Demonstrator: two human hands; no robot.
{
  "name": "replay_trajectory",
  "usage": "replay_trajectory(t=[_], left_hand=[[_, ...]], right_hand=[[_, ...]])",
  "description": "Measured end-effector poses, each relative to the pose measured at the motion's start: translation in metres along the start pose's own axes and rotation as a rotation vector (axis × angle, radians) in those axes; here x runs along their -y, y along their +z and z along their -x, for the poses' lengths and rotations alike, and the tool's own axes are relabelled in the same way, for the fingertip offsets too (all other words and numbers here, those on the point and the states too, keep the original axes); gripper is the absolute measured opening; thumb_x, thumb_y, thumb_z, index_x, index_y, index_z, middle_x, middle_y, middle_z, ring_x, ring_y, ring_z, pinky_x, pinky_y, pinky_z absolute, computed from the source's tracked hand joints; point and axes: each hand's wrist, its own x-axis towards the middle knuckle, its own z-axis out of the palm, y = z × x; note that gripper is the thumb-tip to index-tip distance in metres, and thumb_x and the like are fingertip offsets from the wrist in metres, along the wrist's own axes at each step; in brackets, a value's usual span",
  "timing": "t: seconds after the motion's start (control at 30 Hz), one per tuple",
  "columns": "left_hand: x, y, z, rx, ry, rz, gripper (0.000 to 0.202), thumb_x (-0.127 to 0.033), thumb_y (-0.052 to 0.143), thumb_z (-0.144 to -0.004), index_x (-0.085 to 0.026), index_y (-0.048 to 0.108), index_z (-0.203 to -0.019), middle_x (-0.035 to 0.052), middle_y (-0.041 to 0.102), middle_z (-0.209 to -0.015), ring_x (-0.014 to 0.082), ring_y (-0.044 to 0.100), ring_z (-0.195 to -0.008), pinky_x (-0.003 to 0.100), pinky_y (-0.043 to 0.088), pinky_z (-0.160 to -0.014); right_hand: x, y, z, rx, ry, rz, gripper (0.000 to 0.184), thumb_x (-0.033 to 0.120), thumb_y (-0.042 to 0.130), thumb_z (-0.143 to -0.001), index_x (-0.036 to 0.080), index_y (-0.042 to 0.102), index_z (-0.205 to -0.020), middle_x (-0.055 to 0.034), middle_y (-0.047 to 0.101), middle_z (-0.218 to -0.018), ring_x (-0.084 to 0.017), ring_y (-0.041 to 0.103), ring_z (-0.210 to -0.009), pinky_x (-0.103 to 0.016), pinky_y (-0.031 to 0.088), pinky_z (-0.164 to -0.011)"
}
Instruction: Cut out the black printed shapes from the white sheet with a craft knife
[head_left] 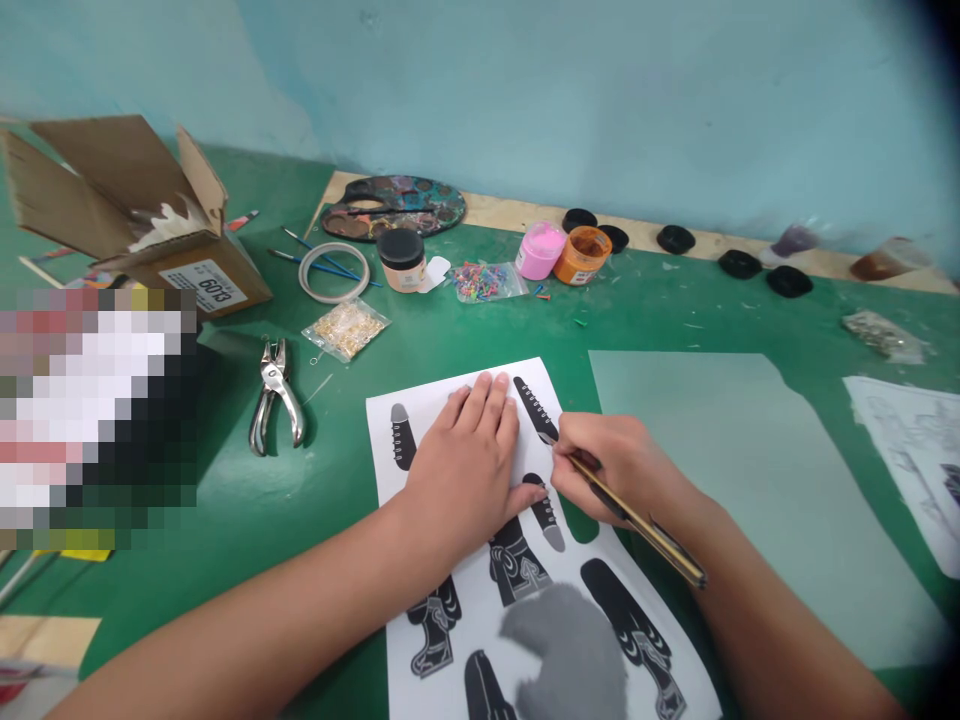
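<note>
Paper lies under our left hand, which presses flat, slightly spread. Just right of it, our right hand pinches what may be a craft knife. Left of our left hand lies a hole punch; farther off, a tape roll.

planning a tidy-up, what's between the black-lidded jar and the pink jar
In the head view, a white piece and a bag of coloured bits lie between them.
</note>
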Motion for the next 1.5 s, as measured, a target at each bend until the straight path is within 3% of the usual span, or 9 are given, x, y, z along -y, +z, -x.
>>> replay_trajectory(t=[0.53,1.13,1.23,1.33,1.5], left_hand=[[0.000,0.001,0.000,-0.008,-0.003,-0.009,0.094,-0.070,0.039,-0.092,0.001,0.029,-0.153,0.0219,0.009,-0.162,0.0355,0.008,-0.152,0.050,0.018,-0.123],[0.001,0.002,0.001,-0.031,-0.001,-0.020,0.093,-0.070,0.039,-0.092,0.001,0.032,-0.152,0.0214,0.011,-0.162,0.0355,0.010,-0.152,0.050,0.019,-0.123],[0.000,0.004,0.001,-0.044,-0.003,-0.026,0.094,-0.071,0.040,-0.091,0.001,0.032,-0.152,0.0215,0.012,-0.162,0.0353,0.011,-0.152,0.050,0.020,-0.122],[0.000,0.006,0.001,-0.063,-0.002,-0.022,0.095,-0.072,0.040,-0.090,0.001,0.032,-0.151,0.0219,0.014,-0.162,0.0357,0.011,-0.152,0.050,0.019,-0.122],[0.023,0.003,-0.009,-0.082,0.104,0.001,0.095,-0.073,0.045,-0.089,-0.002,0.034,-0.151,0.0204,0.017,-0.162,0.0339,0.012,-0.152,0.047,0.016,-0.123]], right_hand=[[0.005,-0.002,-0.001,0.005,-0.005,0.011,0.021,0.008,0.052,-0.069,0.022,0.037,-0.067,0.0063,0.034,-0.058,-0.008,0.028,-0.052,-0.025,0.023,-0.049],[0.004,-0.005,0.001,0.064,0.021,-0.027,0.021,0.006,0.054,-0.070,0.022,0.040,-0.068,0.0065,0.039,-0.057,-0.008,0.031,-0.052,-0.024,0.026,-0.049],[0.004,-0.005,0.000,-0.002,-0.010,-0.051,0.020,0.007,0.054,-0.071,0.022,0.041,-0.067,0.0067,0.038,-0.056,-0.009,0.030,-0.051,-0.024,0.027,-0.049],[0.002,-0.008,-0.004,-0.172,-0.019,-0.125,0.020,0.011,0.057,-0.075,0.022,0.043,-0.067,0.0055,0.045,-0.057,-0.009,0.035,-0.051,-0.025,0.031,-0.050],[-0.002,-0.006,-0.010,-0.416,0.184,-0.211,0.012,0.021,0.063,-0.083,0.022,0.054,-0.075,0.0013,0.060,-0.067,-0.011,0.051,-0.056,-0.025,0.041,-0.054]])
